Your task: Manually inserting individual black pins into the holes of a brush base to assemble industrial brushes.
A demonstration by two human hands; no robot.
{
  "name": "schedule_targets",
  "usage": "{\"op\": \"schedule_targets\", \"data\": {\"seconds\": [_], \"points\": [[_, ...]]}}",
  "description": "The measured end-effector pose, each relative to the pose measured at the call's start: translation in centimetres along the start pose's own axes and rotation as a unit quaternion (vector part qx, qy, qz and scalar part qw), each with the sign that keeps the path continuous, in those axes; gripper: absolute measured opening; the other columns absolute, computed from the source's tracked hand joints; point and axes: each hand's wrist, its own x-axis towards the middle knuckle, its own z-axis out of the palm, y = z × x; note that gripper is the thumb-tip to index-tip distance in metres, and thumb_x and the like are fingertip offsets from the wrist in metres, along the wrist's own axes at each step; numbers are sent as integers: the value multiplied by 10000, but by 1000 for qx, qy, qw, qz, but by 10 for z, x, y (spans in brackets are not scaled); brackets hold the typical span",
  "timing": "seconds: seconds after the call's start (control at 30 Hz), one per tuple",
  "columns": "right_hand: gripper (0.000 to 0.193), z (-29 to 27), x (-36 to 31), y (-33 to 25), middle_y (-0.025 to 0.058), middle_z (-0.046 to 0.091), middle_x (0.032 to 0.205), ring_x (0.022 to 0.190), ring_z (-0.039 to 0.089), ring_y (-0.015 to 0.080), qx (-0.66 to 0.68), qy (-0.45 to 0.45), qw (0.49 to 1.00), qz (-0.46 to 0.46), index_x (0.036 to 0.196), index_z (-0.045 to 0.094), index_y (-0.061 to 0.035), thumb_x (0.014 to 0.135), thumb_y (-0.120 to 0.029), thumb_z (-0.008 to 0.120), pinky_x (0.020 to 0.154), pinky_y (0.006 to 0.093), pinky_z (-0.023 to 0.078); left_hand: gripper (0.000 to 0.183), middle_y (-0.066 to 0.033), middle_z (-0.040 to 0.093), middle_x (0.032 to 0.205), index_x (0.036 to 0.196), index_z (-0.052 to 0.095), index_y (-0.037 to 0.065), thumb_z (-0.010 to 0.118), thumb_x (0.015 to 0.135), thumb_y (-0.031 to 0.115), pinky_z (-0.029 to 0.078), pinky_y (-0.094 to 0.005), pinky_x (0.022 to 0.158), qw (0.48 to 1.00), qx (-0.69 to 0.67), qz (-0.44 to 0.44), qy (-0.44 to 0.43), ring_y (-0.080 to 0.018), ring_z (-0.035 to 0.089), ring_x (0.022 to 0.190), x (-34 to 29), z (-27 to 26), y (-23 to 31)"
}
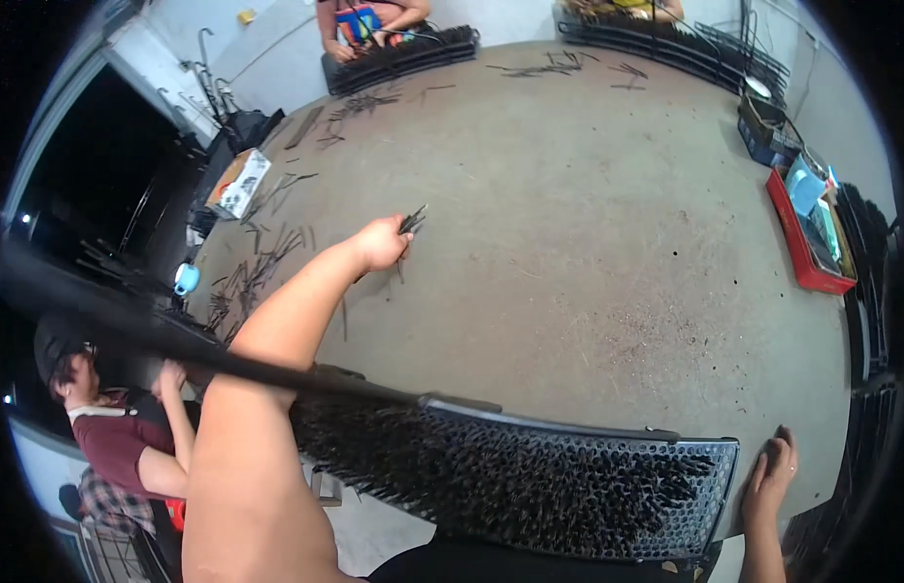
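Observation:
My left hand (pixel 382 245) is stretched out over the middle-left of the table, closed round a small bunch of thin dark strips (pixel 413 222). Along the table's near edge, in front of my body, lies a long perforated panel (pixel 700 496) set with dense black bristle tufts (pixel 530 476). Bare holes show at its right end. Just right of that end is my right hand (pixel 771 478), its fingers bent together at the table's edge. Something small and dark shows at its fingertips, too small to name. A blurred dark bar (pixel 228 361) crosses in front of my left arm.
Loose dark strips (pixel 243 282) lie scattered along the table's left side. A red tray (pixel 812 248) and a dark crate (pixel 768 131) stand at the right edge. A co-worker (pixel 121 428) sits at left; others work on similar panels (pixel 403 60) at the far edge.

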Motion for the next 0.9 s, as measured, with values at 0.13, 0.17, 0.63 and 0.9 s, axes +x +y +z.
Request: {"op": "schedule_targets", "data": {"seconds": [0.13, 0.17, 0.63, 0.9], "points": [[328, -4, 3, -6, 232, 387, 1396, 1247, 415, 392, -21, 5, 1000, -9, 1177, 487, 19, 854, -23, 527, 1061, 455, 314, 137, 4, 481, 712, 1010, 491, 88, 526, 952, 207, 297, -245, 417, 883, -445, -106, 110, -89, 389, 515, -71, -41, 7], [344, -5, 0, -9, 229, 359, 1416, 1249, 413, 392, 37, 28, 999, 4, 1186, 486, 23, 849, -22, 537, 1049, 453, 339, 108, 21, 450, 692, 985, 502, 110, 542, 942, 201, 246, -226, 403, 837, -522, -85, 141, -64, 342, 494, -89, -52, 7], [419, -103, -118, -242, 118, 601, 967, 800, 588, 246, 361, -76, 686, -628, 1088, 647, -37, 684, -48, 760, 670, 343, 480, 170, 7, 451, 708, 924, 511, 107, 563, 964, 264, 302, -214, 422, 503, -860, -73, -53, -71, 394, 536, -454, 178, 232], [369, -82, -166, -242, 121, 606, 948, 816, 615, 284, 395, -37, 709, -583, 996, 637, -28, 663, -93, 782, 726, 376, 508, 148, -7, 543, 777, 899, 525, 102, 524, 983, 223, 440, -251, 603, 504, -857, -103, 9, -105, 513, 677, -465, 220, 251]]}}
